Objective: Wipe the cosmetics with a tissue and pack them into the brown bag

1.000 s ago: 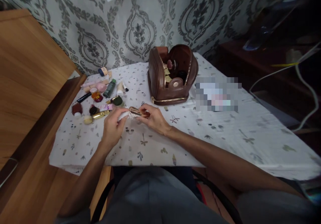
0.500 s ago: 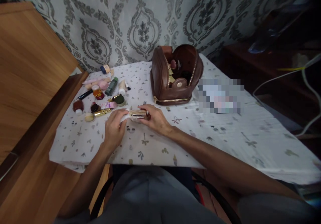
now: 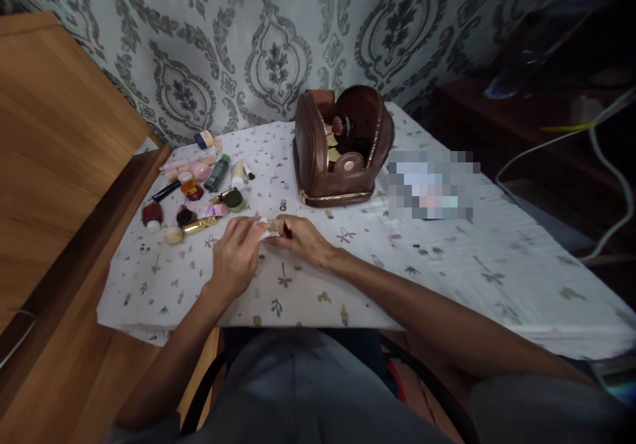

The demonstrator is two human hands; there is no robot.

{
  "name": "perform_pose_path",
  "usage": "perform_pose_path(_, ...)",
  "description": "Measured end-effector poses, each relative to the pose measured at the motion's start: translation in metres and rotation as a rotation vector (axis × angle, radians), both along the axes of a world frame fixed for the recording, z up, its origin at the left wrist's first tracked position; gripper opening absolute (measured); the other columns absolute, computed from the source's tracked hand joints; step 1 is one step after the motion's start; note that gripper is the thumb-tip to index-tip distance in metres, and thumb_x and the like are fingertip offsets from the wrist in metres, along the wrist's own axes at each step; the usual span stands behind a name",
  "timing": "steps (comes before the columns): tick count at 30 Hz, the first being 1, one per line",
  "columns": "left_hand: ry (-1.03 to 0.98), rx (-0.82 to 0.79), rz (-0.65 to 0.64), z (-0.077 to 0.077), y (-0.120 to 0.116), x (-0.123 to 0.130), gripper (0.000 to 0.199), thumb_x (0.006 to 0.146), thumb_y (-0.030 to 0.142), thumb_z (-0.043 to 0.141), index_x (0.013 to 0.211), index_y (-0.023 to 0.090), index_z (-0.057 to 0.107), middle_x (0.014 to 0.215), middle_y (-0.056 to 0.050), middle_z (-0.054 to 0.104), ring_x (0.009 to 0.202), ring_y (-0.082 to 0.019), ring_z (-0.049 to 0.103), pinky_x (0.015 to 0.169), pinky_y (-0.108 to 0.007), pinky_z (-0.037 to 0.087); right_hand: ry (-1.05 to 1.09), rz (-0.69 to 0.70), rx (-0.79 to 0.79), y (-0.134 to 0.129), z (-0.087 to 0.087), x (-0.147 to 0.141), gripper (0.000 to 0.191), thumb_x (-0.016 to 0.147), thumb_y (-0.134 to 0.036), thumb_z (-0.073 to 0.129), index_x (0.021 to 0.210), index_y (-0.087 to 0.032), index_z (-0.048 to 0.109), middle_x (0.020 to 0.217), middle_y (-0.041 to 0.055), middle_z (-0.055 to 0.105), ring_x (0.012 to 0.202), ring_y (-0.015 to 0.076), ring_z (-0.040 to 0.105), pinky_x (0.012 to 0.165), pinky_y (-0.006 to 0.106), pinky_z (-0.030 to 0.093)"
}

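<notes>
My right hand (image 3: 305, 240) is closed around one end of a small, shiny gold-and-clear cosmetic container (image 3: 275, 227), held low over the front middle of the table. On its other end, the fingers of my left hand (image 3: 234, 253) press a bit of white tissue (image 3: 264, 234) against it. Fingers hide much of both things. Left of my hands lie a gold tube (image 3: 200, 224), a round pot with a cream lid (image 3: 174, 234) and a pink-and-white tube (image 3: 212, 210). Behind my hands stands a brown cosmetic bag (image 3: 338, 179), unzipped, with several items inside.
Several more cosmetics lie at the left, among them a dark green bottle (image 3: 217, 173), an amber jar (image 3: 191, 189) and a dark red bottle (image 3: 152, 215). A blurred-out flat item (image 3: 430, 189) lies right of the bag. Wooden furniture (image 3: 64, 132) borders the table's left side.
My left hand has shifted right with the tissue, now covering more of the container. My right fingers have drawn closer around its other end. The camera view has shifted slightly.
</notes>
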State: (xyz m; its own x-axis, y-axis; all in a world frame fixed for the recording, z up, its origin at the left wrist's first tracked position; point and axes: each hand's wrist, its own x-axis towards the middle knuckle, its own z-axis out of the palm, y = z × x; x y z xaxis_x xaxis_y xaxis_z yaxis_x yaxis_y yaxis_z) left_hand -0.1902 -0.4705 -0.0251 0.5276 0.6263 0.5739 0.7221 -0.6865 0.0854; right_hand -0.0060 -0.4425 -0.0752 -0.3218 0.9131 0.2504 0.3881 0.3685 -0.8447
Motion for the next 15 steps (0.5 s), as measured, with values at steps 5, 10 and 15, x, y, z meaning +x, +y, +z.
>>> perform_pose_path(5, 0.052, 0.061, -0.084, -0.001, -0.005, 0.024, 0.029, 0.096, 0.009, 0.043, 0.112, 0.019, 0.065, 0.114, -0.011, 0.07, 0.108, -0.024, 0.06, 0.092, -0.038, 0.052, -0.022, 0.016, 0.082, 0.001, -0.004, 0.0, 0.006, 0.081, -0.015, 0.058, 0.086, -0.018, 0.061, 0.085, 0.0024, 0.064, 0.081, 0.0181, 0.058, 0.075, 0.029, 0.043)
perform_pose_path(10, 0.063, 0.021, -0.123, 0.001, -0.003, 0.03, 0.029, 0.096, 0.009, 0.043, 0.111, 0.02, 0.065, 0.12, -0.01, 0.069, 0.113, -0.024, 0.06, 0.094, -0.038, 0.053, 0.017, 0.039, 0.088, 0.0, 0.0, 0.002, 0.02, 0.08, -0.01, 0.058, 0.095, -0.018, 0.067, 0.102, 0.007, 0.07, 0.094, 0.0227, 0.062, 0.086, 0.034, 0.047)
perform_pose_path(15, -0.093, -0.024, -0.133, 0.012, 0.0, 0.021, 0.027, 0.095, 0.011, 0.045, 0.111, 0.021, 0.065, 0.118, -0.009, 0.069, 0.113, -0.022, 0.061, 0.098, -0.039, 0.051, 0.081, 0.014, 0.095, -0.004, 0.01, 0.005, 0.008, 0.083, -0.015, 0.058, 0.09, -0.018, 0.061, 0.087, 0.0014, 0.066, 0.078, 0.0165, 0.058, 0.074, 0.027, 0.044)
